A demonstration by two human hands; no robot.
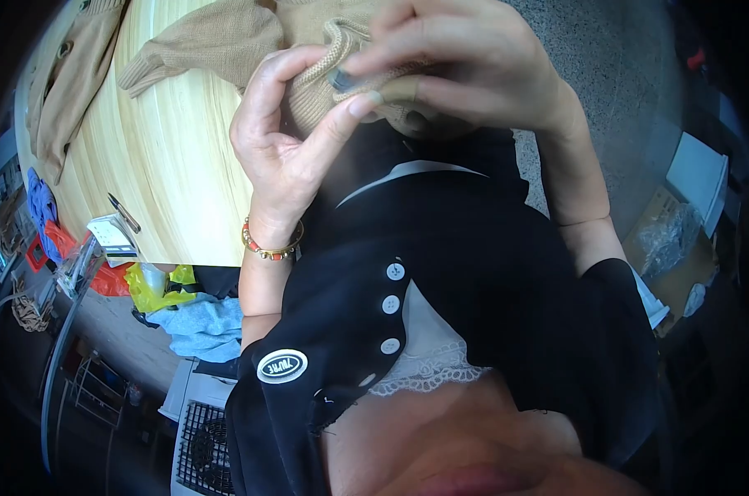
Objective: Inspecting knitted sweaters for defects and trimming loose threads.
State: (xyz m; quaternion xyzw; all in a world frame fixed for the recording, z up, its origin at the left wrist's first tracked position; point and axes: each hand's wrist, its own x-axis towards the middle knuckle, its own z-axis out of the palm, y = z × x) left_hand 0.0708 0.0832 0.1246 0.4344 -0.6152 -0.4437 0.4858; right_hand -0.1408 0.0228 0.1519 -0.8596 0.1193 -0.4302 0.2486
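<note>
A tan knit sweater (205,41) lies over the table's edge, its ribbed cuff toward the left. My left hand (287,132), with a beaded bracelet at the wrist, pinches a folded ribbed edge of it between thumb and fingers. Right at that edge is a small dark bluish piece (339,80), perhaps a button; its kind is unclear. My right hand (465,62) reaches over from the right, its fingers bent together by the small piece and smeared by motion. A tan band wraps one of its fingers. Whatever those fingertips grip is hidden.
Another tan buttoned knit garment (81,74) lies at the far left of the pale wooden table (188,157). Near the table's corner are a pen (124,212) and a small box (111,235). Blue cloth (201,324) and bags hang below. Clear plastic (668,240) sits on cardboard at right.
</note>
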